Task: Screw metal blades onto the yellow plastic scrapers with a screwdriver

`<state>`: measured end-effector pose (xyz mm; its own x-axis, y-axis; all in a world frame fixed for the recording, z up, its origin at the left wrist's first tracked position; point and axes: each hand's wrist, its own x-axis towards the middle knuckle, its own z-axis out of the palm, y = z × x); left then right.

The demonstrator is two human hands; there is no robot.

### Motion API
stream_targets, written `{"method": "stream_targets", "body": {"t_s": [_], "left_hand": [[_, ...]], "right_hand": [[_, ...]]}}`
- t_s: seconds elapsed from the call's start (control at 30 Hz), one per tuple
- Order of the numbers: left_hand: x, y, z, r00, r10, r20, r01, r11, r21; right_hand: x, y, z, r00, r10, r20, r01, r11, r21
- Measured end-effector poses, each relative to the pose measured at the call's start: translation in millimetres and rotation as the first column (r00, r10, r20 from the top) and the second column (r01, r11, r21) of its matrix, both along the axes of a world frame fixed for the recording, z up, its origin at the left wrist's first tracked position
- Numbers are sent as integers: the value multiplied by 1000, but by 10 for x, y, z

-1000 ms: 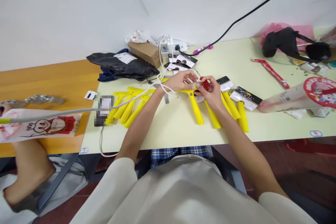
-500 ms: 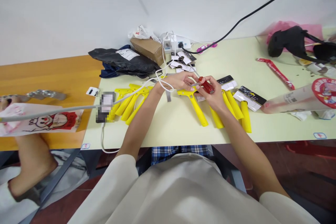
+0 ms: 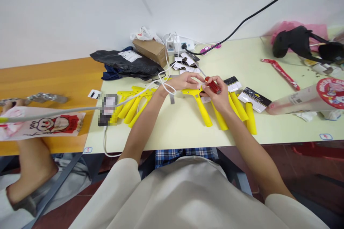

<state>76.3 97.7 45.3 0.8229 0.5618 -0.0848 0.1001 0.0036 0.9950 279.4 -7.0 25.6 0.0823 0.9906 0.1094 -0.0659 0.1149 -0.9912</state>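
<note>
Right hand (image 3: 218,97): fingers closed on the red-handled screwdriver (image 3: 213,86), barely shifted since a second ago.
Left hand (image 3: 182,82): fingers seemingly pinching the yellow scraper (image 3: 200,104) head, still steadying it on the worktop (image 3: 174,128).

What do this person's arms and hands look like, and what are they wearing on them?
Both arms are bare from above the elbow down. The left hand and right hand wear no gloves; no rings, watch or bracelet can be made out. Loose cream short sleeves of a plain top cover the upper arms. No markings show.
</note>
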Motion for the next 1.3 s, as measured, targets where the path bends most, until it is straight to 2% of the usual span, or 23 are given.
{"method": "stream_targets", "body": {"t_s": [0.13,0.23,0.3,0.4,0.47,0.53,0.6,0.67,0.77,0.87,1.03,1.13,1.23,1.3], "left_hand": [[-10,15,-53,976,209,64,-214,972,95],[-7,-67,-159,911,402,90,-412,895,172],[-3,-194,-248,843,528,101,-534,801,271],[3,-463,-361,728,666,162,-649,593,476],[17,-649,-400,717,672,185,-599,459,656],[57,-810,-410,735,653,182,-498,338,799],[131,-939,-399,765,626,151,-391,267,881],[231,-1040,-380,794,599,102,-308,251,918],[388,-1152,-360,799,599,51,-261,270,927],[508,-1213,-361,780,624,49,-273,269,924],[658,-1234,-367,780,620,86,-282,226,932],[743,-1248,-329,776,619,118,-311,213,926],[796,-1290,-275,768,618,165,-373,223,901],[805,-1323,-252,764,617,187,-414,248,876]], "right_hand": [[43,55,-37,991,-111,-80,111,994,-15],[73,85,-54,979,-178,-102,176,984,-24],[83,87,-47,975,-207,-87,207,978,-11],[79,72,-19,967,-242,-81,246,969,37],[71,58,2,958,-268,-101,275,960,61],[63,46,18,950,-287,-126,298,951,80],[58,38,29,945,-297,-137,310,946,95],[55,32,36,945,-301,-128,315,943,103],[52,21,43,941,-318,-112,331,936,121],[45,5,55,928,-356,-107,369,917,152],[15,-46,117,920,-368,-136,388,903,187],[-3,-97,175,910,-392,-137,415,871,261],[-44,-165,249,899,-420,-121,435,833,343],[-107,-216,310,890,-444,-99,448,817,362]]}}
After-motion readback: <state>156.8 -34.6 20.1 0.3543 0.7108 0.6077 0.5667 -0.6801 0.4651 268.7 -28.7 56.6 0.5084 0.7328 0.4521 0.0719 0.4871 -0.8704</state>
